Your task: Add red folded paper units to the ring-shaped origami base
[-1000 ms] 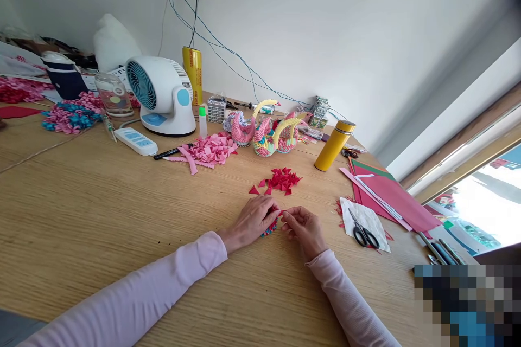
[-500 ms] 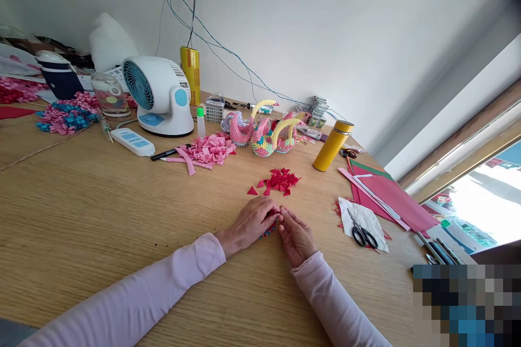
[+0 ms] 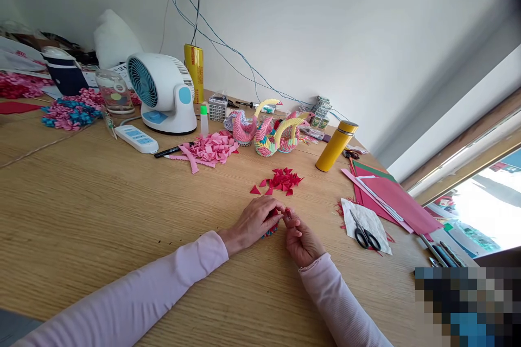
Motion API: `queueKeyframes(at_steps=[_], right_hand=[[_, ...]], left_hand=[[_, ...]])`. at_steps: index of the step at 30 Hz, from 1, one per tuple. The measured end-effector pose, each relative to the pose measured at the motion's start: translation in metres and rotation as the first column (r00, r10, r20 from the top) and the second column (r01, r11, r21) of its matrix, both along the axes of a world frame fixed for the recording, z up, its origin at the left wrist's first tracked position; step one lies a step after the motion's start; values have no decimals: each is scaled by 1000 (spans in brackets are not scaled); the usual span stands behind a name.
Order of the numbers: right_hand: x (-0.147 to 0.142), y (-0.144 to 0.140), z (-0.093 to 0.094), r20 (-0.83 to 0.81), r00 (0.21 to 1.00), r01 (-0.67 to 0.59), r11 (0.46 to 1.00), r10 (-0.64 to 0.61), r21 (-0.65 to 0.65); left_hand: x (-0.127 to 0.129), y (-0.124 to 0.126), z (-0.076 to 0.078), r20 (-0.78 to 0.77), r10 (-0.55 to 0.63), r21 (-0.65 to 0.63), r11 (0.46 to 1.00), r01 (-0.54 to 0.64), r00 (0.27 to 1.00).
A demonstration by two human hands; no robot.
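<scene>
Hands are meeting on the wooden table [image 3: 101,200]. We are gripping a small paper model [image 3: 272,227] with our left hand [image 3: 254,221]. Our right hand [image 3: 300,237] is pinching a red paper piece [image 3: 287,212] against it.

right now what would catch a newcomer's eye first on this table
First, the two hands meeting at the near middle of the wooden table: the left hand cups a small multicoloured paper piece while the right hand pinches something red against it. Just beyond lies a pile of red paper triangles, and farther back stand bright paper swans beside a white and blue fan.
</scene>
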State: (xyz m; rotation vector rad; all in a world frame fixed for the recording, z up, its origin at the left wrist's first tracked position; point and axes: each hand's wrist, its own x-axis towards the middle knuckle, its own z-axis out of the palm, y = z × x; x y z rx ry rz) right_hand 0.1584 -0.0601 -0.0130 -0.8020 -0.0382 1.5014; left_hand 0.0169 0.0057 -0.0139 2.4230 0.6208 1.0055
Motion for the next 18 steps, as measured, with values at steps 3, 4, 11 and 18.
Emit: queueKeyframes(at_steps=[3, 4, 11, 18], right_hand=[[0, -1, -2, -34, 999, -6, 1000, 7, 12], [1, -1, -2, -36, 999, -11, 1000, 12, 21], [-2, -2, 1, -54, 998, -16, 1000, 17, 15], [-6, -3, 6, -98, 995, 17, 999, -20, -30]], left_hand=[[0, 0, 0, 0, -8, 2, 1000, 8, 1000], [0, 0, 0, -2, -9, 3, 1000, 9, 1000], [-1, 1, -1, 2, -8, 0, 1000, 8, 1000], [0, 1, -2, 33, -16, -10, 1000, 17, 999]])
